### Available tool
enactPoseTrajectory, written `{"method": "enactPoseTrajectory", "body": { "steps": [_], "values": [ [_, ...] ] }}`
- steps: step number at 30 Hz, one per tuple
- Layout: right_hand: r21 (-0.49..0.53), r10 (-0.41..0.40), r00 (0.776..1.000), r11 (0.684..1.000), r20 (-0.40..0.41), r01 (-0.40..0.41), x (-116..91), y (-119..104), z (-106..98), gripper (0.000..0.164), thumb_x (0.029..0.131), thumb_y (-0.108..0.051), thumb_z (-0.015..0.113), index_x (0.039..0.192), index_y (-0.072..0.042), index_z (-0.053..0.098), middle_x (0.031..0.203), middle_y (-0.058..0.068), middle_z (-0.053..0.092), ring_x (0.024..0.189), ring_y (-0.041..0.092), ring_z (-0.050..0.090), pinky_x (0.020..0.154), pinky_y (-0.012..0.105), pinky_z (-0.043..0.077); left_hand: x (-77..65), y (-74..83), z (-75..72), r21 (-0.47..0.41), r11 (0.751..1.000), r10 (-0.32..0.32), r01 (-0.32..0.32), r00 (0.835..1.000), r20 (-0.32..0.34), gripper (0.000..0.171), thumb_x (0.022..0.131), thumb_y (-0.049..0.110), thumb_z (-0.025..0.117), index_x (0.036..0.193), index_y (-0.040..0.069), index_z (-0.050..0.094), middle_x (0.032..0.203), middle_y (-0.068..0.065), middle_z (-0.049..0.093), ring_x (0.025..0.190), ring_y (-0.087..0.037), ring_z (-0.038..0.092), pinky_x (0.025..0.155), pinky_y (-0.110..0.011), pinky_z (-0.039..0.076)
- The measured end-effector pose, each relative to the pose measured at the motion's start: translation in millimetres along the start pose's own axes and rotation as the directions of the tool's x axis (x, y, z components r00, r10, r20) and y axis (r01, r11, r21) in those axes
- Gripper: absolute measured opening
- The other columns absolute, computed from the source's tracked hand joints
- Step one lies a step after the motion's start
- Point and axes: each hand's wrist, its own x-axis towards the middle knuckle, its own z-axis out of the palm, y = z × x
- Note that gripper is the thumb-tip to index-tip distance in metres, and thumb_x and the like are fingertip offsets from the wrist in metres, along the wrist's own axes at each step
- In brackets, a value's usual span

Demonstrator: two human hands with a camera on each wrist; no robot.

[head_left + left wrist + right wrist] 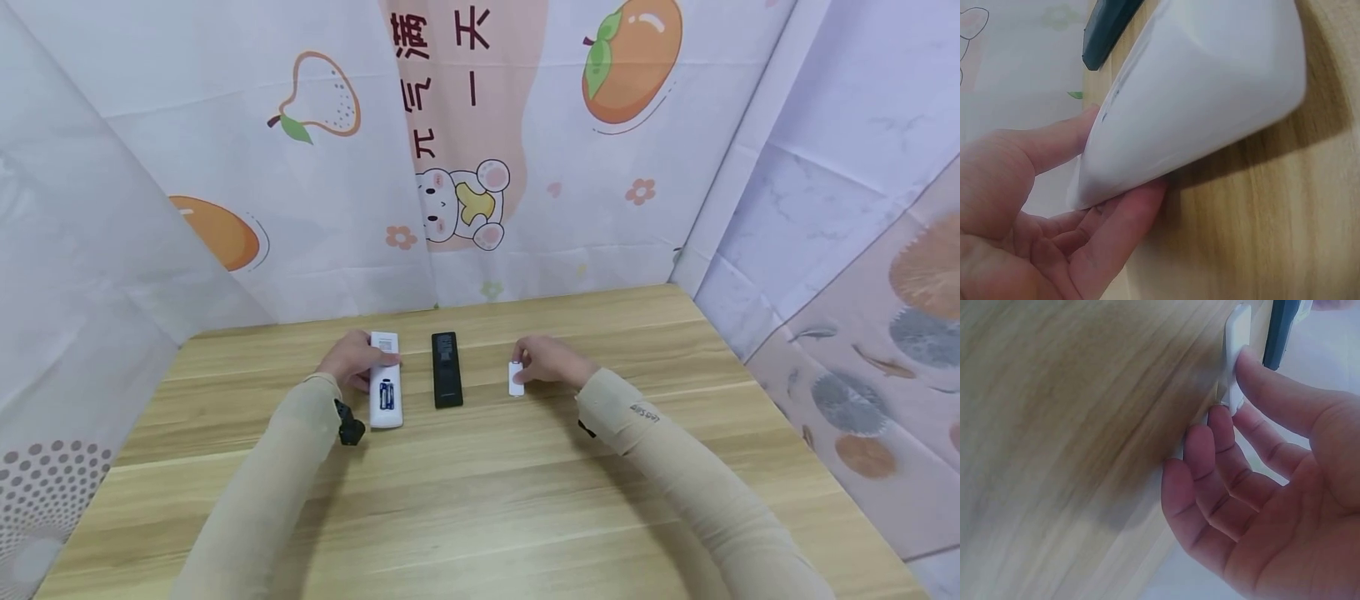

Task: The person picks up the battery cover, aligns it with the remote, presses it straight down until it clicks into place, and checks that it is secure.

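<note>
The second remote [447, 371] lies on the table [450, 500], in its far half. The first remote [386, 371] is located to its left, with batteries [387, 395] in the compartment in its near half. The left hand [351, 358] is at the first remote's left side, thumb on top. Right of the second remote, the battery cover [516, 380] is between the right hand's [549, 361] fingers. The curtain [337, 192] hangs behind the table.

1 blk remote [447, 369] lies on wood-grain tbl [465, 500].
</note>
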Motion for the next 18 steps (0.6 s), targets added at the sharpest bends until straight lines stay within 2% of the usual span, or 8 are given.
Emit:
{"method": "enactPoseTrajectory", "body": {
  "steps": [8,18],
  "values": [
    [-0.001,0.004,1.000,1.000,-0.012,-0.004,-1.4,-0.1,-1.1,0.028,0.091,-0.019,0.079,0.110,-0.004,0.066,0.104,0.010,0.066,0.093,0.023,0.059,0.089,0.041,0.051,1.3,4.6,1.1,0.056,0.998,-0.014,0.016,1.000,-0.028,0.050,0.094,0.030,0.075,0.123,-0.004,0.052,0.104,-0.021,0.068,0.081,-0.028,0.071,0.065,-0.036,0.062],
    [-0.017,-0.014,1.000,1.000,-0.021,0.014,-0.5,1.0,2.1,0.028,0.091,-0.020,0.079,0.111,-0.004,0.067,0.102,0.008,0.066,0.090,0.022,0.058,0.087,0.040,0.051,-1.2,4.8,0.9,0.049,0.999,-0.019,0.020,0.999,-0.036,0.049,0.094,0.027,0.075,0.123,-0.005,0.053,0.104,-0.021,0.068,0.081,-0.028,0.071,0.066,-0.037,0.062]
  ]
}}
